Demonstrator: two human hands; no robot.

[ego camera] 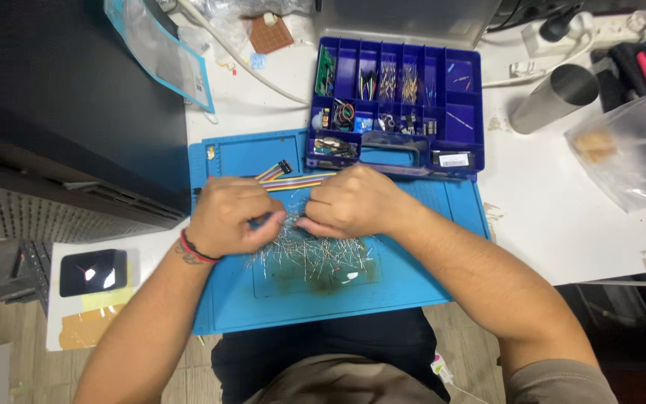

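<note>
Head view: the left hand (227, 217) is curled with its fingers pressed together, pinching what looks like a few thin wire leads at its fingertips; the right hand (349, 202) is likewise closed, thumb and fingers nipped on the same small bundle, so the two hands nearly touch knuckle to knuckle. Just below and between them lies the loose heap of thin silvery wire-leaded components (312, 254), its strands mostly running away from the person toward the hands, fanned a little to both sides; both hands sit at its far edge, about equally near. The heap rests on a blue silicone work mat (413, 288) spread over the white desk (555, 217). Just beyond the hands, a flat ribbon of multicoloured jumper wires (293, 179) lies crosswise on the mat. Further out, a dark blue plastic compartment box of small electronic parts (461, 97) stands open at the mat's far edge, with a grey metal cylinder (555, 97) lying well to its right.
</note>
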